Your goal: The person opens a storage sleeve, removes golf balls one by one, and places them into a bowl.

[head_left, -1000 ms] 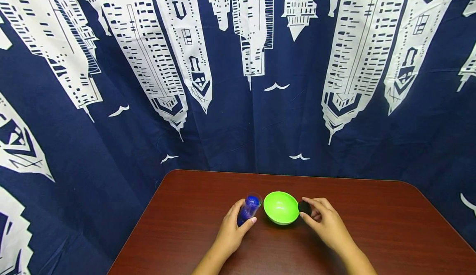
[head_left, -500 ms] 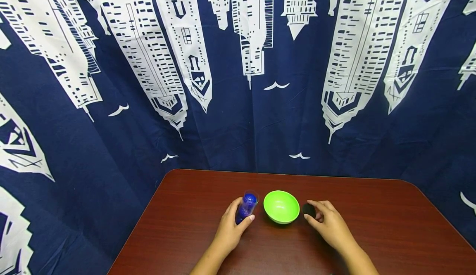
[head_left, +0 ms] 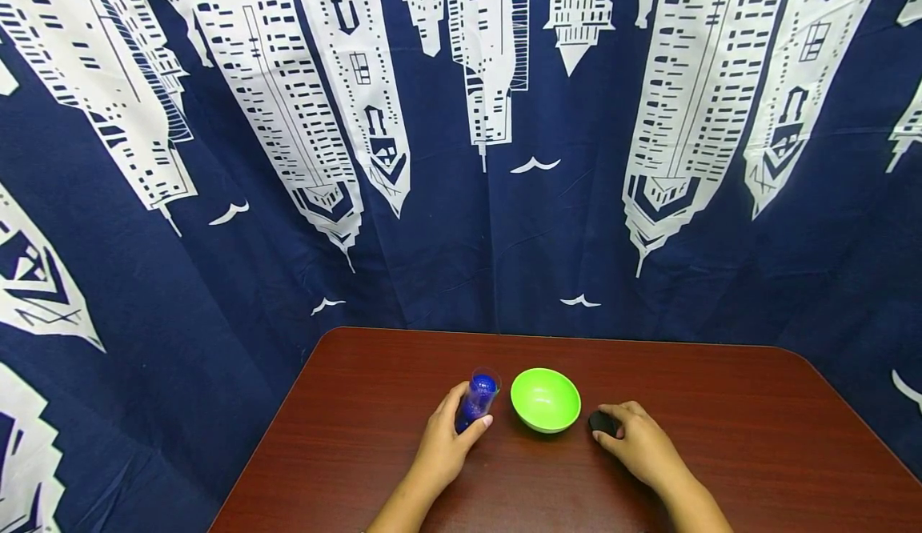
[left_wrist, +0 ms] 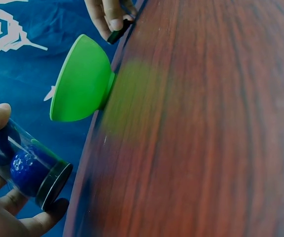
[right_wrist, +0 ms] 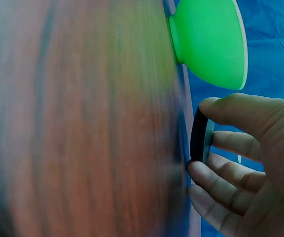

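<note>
My left hand (head_left: 441, 446) grips a clear plastic tube (head_left: 477, 402), tilted, its open mouth upward. Blue balls show inside; in the left wrist view one textured blue ball (left_wrist: 29, 170) sits against the tube's black end cap (left_wrist: 54, 185). To the right, my right hand (head_left: 643, 446) pinches a round black lid (head_left: 602, 422) between thumb and fingers. In the right wrist view the lid (right_wrist: 199, 134) is held low, nearly flat, close over the tabletop. A green bowl (head_left: 545, 401) stands between the two hands; no contents show in it.
The dark red-brown wooden table (head_left: 389, 373) has rounded far corners. Behind it hangs a navy cloth (head_left: 446, 269) printed with white upside-down buildings and birds.
My right hand has moved right and down from the bowl's rim, and the black lid has tipped from upright to nearly flat. My left hand with the tube has shifted slightly left.
</note>
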### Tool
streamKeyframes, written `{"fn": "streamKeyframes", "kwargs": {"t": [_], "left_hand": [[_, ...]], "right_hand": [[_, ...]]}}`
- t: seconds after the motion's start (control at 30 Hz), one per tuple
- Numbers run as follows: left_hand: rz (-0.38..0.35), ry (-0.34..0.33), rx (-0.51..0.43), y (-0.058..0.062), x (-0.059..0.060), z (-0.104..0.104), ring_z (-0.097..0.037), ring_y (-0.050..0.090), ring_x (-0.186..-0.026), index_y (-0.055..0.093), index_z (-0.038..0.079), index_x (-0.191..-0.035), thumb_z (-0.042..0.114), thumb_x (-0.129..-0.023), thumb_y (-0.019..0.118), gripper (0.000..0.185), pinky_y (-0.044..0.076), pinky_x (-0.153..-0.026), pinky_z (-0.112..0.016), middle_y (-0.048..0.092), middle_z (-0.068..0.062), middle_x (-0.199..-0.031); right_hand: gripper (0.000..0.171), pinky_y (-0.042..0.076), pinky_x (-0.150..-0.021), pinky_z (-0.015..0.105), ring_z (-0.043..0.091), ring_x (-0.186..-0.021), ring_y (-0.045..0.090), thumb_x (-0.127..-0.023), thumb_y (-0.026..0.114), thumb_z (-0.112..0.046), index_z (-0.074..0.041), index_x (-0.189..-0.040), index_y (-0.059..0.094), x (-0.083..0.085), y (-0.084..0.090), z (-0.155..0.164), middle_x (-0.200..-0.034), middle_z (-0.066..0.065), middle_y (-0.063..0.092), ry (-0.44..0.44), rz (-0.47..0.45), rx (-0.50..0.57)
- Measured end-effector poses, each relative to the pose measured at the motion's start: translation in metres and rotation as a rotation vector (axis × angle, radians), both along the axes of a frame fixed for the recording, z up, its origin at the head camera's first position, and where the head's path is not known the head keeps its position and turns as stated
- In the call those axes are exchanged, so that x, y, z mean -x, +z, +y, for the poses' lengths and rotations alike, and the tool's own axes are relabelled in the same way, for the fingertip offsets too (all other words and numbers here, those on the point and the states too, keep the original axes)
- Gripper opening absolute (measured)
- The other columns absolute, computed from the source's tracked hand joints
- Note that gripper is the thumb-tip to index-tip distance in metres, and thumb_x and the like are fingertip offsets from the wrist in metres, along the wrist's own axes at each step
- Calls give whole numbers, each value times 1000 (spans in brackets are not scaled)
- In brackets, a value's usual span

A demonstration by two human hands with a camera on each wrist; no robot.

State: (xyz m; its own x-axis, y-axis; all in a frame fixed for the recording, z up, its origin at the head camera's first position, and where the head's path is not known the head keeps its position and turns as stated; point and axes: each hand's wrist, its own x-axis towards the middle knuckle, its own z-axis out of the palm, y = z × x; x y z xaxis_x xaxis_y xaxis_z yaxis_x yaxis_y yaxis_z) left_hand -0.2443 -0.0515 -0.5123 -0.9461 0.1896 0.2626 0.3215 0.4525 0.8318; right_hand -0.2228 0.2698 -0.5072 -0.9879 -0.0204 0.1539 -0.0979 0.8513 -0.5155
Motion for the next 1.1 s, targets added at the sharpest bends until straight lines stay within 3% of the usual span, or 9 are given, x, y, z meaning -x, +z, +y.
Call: {"fn": "streamKeyframes", "kwargs": {"t": [0.4,0.9,1.0,1.1], "left_hand": [[12,-8,-1,1,0,-1,-30,60,-127,46,14,-147,43,-96,68,63,49,-105,-56,59,-13,-142],[0,-13,-15,-1,0,-3,-30,62,-124,46,15,-147,43,-95,68,63,51,-102,-55,61,-13,-140],[2,-4,-20,-1,1,-3,-30,61,-125,47,14,-147,43,-95,69,64,51,-103,-55,61,-13,-141],[5,5,-25,0,1,-4,-29,62,-125,48,15,-146,43,-94,70,63,51,-103,-54,61,-12,-140]], "right_hand": [[46,48,-76,36,18,-91,54,-83,82,-23,-5,-124,70,-2,-4,1,-108,7,61,14,-17,-41],[57,53,-88,55,26,-103,59,-92,73,-37,-6,-138,61,-2,0,4,-117,12,60,16,-79,-25],[54,53,-87,55,27,-103,61,-95,69,-36,-5,-138,60,-2,2,5,-118,13,60,17,-64,-18],[47,54,-87,55,28,-103,63,-95,69,-30,-5,-135,63,-3,3,6,-118,14,62,11,9,0]]}}
